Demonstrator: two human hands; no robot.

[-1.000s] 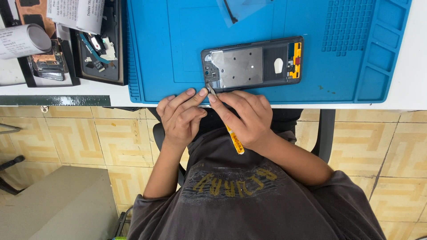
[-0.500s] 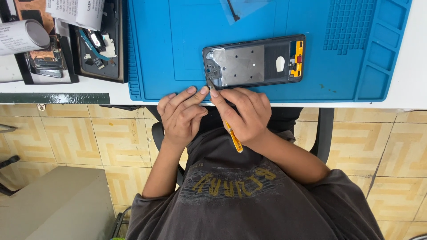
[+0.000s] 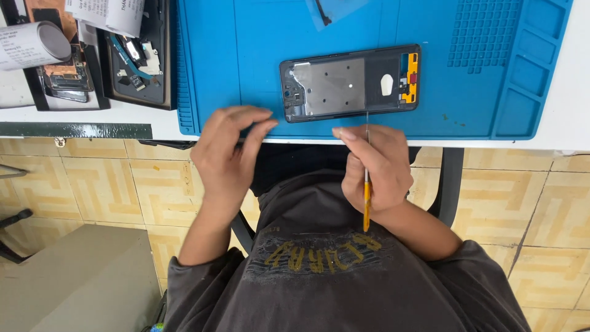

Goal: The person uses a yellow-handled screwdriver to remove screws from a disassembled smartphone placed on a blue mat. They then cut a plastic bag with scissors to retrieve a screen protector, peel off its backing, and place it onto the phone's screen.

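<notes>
An opened phone frame (image 3: 350,83), dark with a silver plate and a yellow part at its right end, lies on a blue work mat (image 3: 233,61). My right hand (image 3: 378,166) is at the table's near edge just below the frame. It grips a thin screwdriver (image 3: 366,197) with an orange handle, whose metal tip points up at the frame's near edge. My left hand (image 3: 227,154) hovers left of the frame over the mat's near edge, fingers curled and apart, holding nothing.
A black tray (image 3: 138,55) with phone parts sits left of the mat, under papers. Beside it are a rolled paper (image 3: 31,43) and another dismantled phone (image 3: 61,80). A clear bag (image 3: 332,9) lies at the mat's far edge. Moulded compartments (image 3: 528,67) fill the mat's right side.
Both hands have drawn back from the frame's left corner. My left hand moved left and opened; my right hand shifted right, and the screwdriver now stands straight toward the frame's near edge.
</notes>
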